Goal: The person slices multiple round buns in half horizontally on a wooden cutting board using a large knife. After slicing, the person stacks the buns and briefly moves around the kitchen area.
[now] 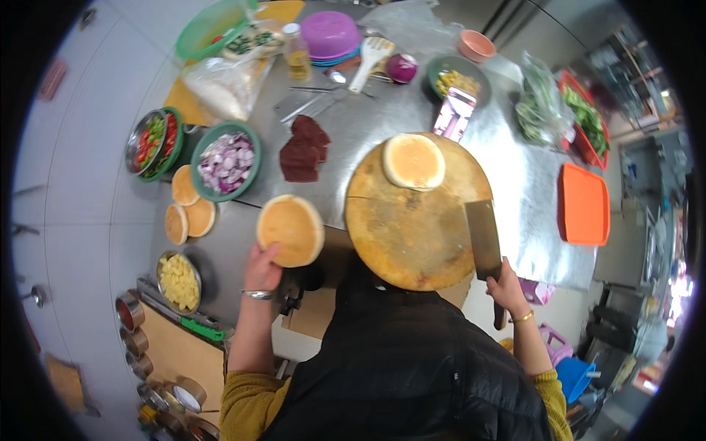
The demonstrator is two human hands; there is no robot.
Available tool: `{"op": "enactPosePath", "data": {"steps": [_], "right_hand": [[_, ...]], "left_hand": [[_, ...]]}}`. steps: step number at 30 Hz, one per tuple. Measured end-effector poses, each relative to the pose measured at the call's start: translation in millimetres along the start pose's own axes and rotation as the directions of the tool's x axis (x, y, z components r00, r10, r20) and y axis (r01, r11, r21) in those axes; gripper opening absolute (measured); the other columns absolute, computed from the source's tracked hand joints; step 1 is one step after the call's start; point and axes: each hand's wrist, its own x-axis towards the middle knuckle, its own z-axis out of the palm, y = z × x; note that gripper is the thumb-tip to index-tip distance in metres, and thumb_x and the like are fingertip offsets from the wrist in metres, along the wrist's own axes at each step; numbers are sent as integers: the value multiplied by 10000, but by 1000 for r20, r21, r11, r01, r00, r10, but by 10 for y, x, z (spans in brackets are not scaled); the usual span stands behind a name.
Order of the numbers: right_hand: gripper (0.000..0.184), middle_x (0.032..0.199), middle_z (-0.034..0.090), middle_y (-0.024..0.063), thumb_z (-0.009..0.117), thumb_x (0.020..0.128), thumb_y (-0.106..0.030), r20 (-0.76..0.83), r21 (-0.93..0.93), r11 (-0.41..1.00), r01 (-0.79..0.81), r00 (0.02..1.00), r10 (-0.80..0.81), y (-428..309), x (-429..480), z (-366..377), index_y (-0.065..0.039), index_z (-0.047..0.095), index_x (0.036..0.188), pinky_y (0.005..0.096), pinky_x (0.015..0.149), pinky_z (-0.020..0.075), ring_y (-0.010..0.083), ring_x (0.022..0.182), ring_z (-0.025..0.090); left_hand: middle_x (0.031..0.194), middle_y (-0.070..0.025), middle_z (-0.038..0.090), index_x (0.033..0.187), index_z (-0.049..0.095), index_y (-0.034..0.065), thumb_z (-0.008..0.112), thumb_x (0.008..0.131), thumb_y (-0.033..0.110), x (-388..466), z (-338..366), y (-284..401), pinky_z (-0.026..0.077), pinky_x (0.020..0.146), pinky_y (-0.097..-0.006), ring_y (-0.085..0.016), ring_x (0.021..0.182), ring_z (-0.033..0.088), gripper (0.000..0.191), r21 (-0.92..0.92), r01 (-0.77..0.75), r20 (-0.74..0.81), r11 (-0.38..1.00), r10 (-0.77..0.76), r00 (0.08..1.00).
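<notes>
A round flatbread (pixel 290 230) is pinched in my left hand (pixel 263 269), held up left of the round wooden chopping board (pixel 411 237). On the board's far part lies another flatbread (pixel 414 161), browned on top with a pale rim. My right hand (pixel 507 289) grips a cleaver (pixel 483 237) near the junction of blade and handle; the blade overlaps the board's right edge in view. Whether it touches the wood, I cannot tell. Three more flatbreads (pixel 198 217) rest on the metal table beyond my left hand, beside a green bowl of chopped red onion (pixel 228 161).
Dark red cloth-like pieces (pixel 304 149) lie left of the board. A phone (pixel 455 114) leans by a bowl of yellow food (pixel 459 82). Diced yellow pieces fill a metal bowl (pixel 179 283) at left. An orange tray (pixel 585 204) lies right. Beyond stand a bottle (pixel 297 52) and a purple basin (pixel 331 36).
</notes>
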Motion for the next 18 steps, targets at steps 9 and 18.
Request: {"op": "enactPosePath", "data": {"steps": [9, 18], "right_hand": [[352, 742, 609, 231, 481, 852, 7, -125, 73, 997, -20, 992, 29, -123, -169, 35, 66, 409, 1191, 419, 588, 493, 344, 636, 618], [256, 732, 593, 277, 539, 826, -26, 82, -196, 967, 163, 985, -150, -664, -508, 11, 21, 416, 1045, 539, 659, 460, 481, 748, 579]], "left_hand": [[1139, -77, 638, 1180, 531, 0, 669, 899, 82, 6, 1645, -1311, 525, 894, -341, -188, 1040, 625, 324, 277, 378, 87, 883, -415, 906], [1277, -155, 503, 1184, 572, 21, 813, 678, 274, 182, 1506, -1001, 378, 1039, -450, -346, 1188, 470, 615, 537, -842, 835, -55, -107, 540]]}}
